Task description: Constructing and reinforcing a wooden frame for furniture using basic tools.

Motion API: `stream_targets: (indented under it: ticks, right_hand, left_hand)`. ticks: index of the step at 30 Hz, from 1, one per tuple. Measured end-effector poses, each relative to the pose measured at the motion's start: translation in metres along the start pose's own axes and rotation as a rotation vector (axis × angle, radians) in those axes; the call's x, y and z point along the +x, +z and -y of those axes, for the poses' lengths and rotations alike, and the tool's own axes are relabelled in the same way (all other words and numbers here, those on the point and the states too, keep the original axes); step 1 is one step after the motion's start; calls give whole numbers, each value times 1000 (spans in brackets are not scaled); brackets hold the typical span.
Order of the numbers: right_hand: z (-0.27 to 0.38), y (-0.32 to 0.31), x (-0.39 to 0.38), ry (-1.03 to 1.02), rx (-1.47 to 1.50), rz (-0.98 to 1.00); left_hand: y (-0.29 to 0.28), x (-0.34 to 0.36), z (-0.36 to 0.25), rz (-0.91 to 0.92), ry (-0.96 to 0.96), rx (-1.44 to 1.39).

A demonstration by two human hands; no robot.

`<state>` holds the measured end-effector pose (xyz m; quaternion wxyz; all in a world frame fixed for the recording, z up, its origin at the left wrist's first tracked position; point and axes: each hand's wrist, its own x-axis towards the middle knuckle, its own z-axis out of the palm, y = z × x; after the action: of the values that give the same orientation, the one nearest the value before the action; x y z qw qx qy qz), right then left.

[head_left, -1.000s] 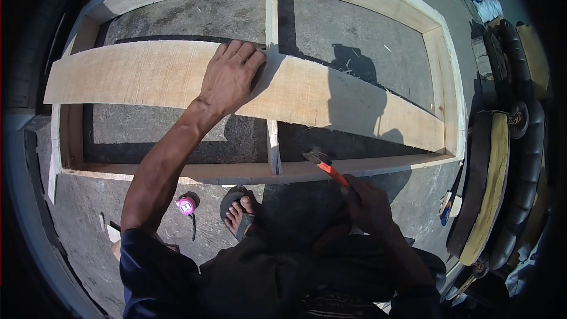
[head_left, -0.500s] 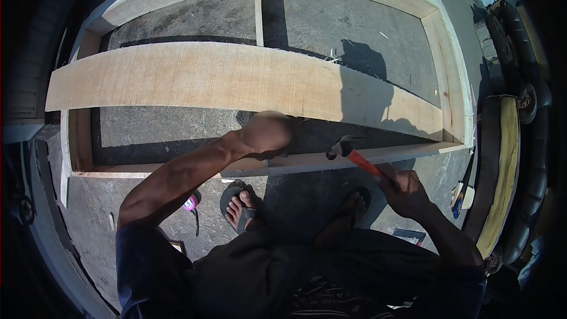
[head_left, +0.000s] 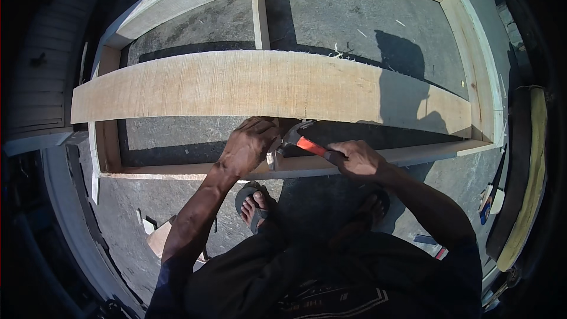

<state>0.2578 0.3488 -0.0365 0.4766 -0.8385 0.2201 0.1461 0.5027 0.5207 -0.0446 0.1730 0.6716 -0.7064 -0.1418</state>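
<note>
My left hand [head_left: 247, 147] is curled at the near edge of a wide pale board [head_left: 195, 85], at the top of the frame's middle crosspiece [head_left: 271, 159]; what its fingers grip is hidden. My right hand [head_left: 357, 159] is closed on a claw hammer [head_left: 312, 146] with an orange and black handle. The hammer's metal head is tilted over the crosspiece, right beside my left fingers. The board lies across a rectangular wooden frame [head_left: 478, 94] on concrete, with a splintered far edge and my shadow on its right part.
Below the frame are my sandalled feet [head_left: 254, 205]. Long padded dark and yellow pieces [head_left: 522, 177] lie along the right, near a small blue-handled item [head_left: 487, 207]. Wood offcuts [head_left: 159, 236] are at lower left, and a dark slatted panel [head_left: 38, 65] stands at far left.
My left hand moved from atop the board down to its near edge at the crosspiece. The hammer rose from the lower right to beside that hand. The view shifted slightly.
</note>
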Motion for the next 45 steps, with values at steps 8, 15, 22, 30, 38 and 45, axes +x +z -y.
stream_targets:
  ticks: [8, 15, 22, 30, 38, 45]
  right_hand:
    - [7, 9, 5, -120, 16, -90]
    - [26, -6, 6, 8, -56, -98]
    - [24, -11, 4, 51, -259, 8]
    - [-1, 7, 8, -136, -513, -28]
    - [8, 0, 8, -352, -543, -197]
    - [40, -6, 13, 194, -103, -281]
  left_hand:
    - [5, -13, 21, -223, -297, -188]
    - [1, 26, 51, -362, -280, -56]
    - [-16, 87, 93, -332, -338, -138]
    - [-1, 84, 87, -279, -539, -279]
    - [-11, 85, 78, -213, -597, -268]
    - [-15, 79, 79, -236, -633, -391]
